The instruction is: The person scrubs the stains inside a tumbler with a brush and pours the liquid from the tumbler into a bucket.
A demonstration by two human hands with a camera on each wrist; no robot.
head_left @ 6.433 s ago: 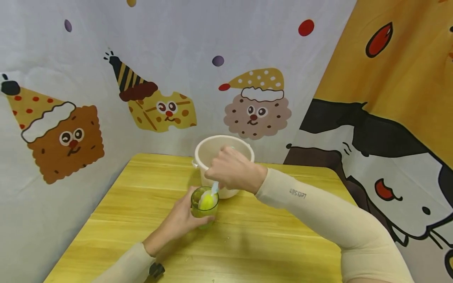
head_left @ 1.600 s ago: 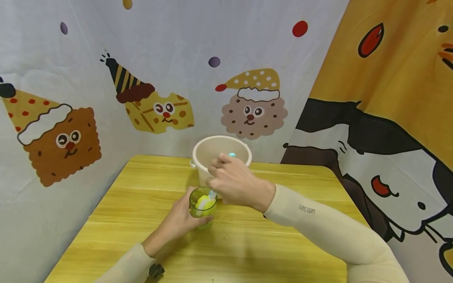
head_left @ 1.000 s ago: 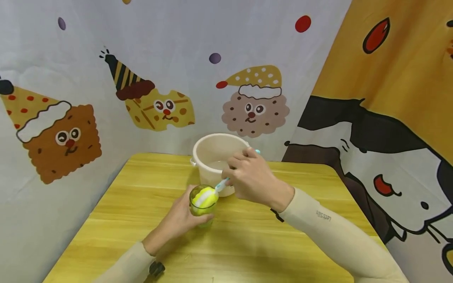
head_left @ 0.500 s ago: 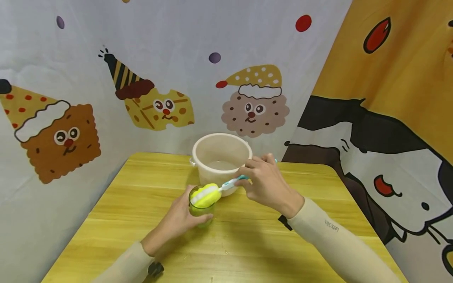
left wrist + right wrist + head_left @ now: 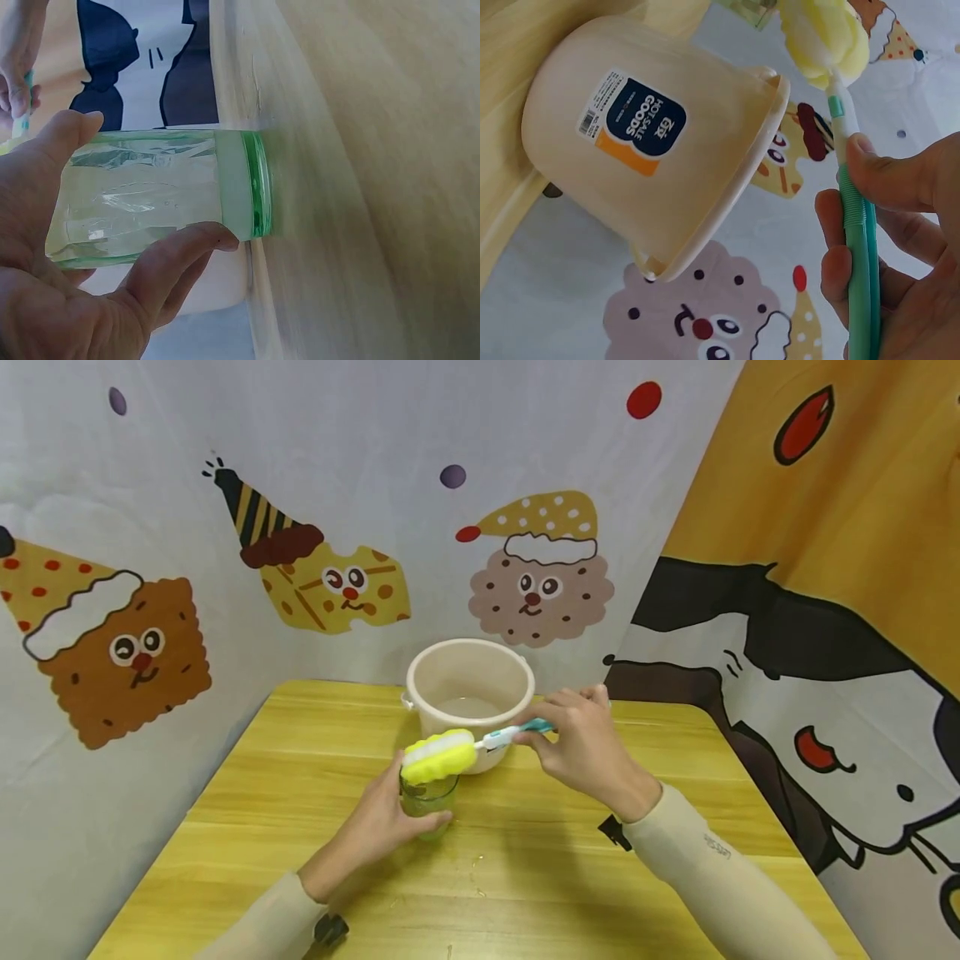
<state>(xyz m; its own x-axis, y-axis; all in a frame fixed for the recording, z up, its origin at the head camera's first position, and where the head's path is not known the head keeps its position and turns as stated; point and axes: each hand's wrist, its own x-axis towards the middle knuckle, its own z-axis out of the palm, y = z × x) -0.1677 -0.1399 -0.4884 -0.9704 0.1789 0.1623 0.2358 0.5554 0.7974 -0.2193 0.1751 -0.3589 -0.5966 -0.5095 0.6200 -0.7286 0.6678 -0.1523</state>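
My left hand [image 5: 375, 822] holds a green clear drinking glass [image 5: 150, 195] upright from its side; in the left wrist view the thumb and fingers curve round it, with its base at the tabletop. My right hand [image 5: 588, 750] grips the teal and white handle [image 5: 859, 262] of a cup brush. The brush's yellow and white sponge head [image 5: 438, 757] lies tilted just above the glass's mouth, out of it. Behind the glass stands a cream bucket [image 5: 438, 720]; in the head view, the brush handle passes before its front.
A yellow wood-grain table [image 5: 270, 793] bears everything. Small wet drops [image 5: 480, 862] lie right of the glass. A printed cartoon cloth [image 5: 360, 435] hangs behind the table. The bucket carries a sticker [image 5: 641, 120] and seems to hold a little liquid.
My right hand has moved right, drawing the brush's sponge head up out of the glass and tilting the brush nearly level. My left hand keeps the glass in place.
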